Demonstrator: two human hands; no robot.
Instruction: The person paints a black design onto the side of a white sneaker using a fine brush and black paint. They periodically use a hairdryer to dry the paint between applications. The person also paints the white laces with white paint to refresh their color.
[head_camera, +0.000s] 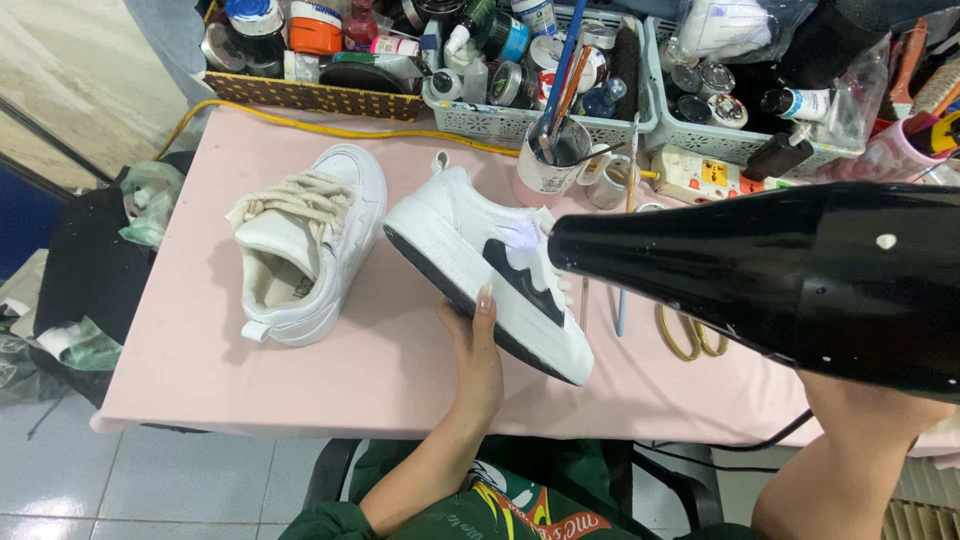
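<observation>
Left hand clamped on the white sneaker with the black side panel, fingers curled over the black sole edge, thumb hidden under the shoe. Tilted up off the pink table, toe end nearest the body, heel pointing away toward the baskets. Right hand mostly hidden beneath a black hair dryer; closed around the handle by the look of it, though the fingers themselves can't be seen. Nozzle aimed straight at the black panel, just above the left fingertips, very close but not touching. Drying apparently under way on this shoe's side. Second white sneaker with cream laces lying left of the grip, well apart, untouched and seemingly waiting. Beyond the gripped shoe: mug of brushes, baskets of jars and bottles. Yellow-handled scissors under the dryer barrel.
</observation>
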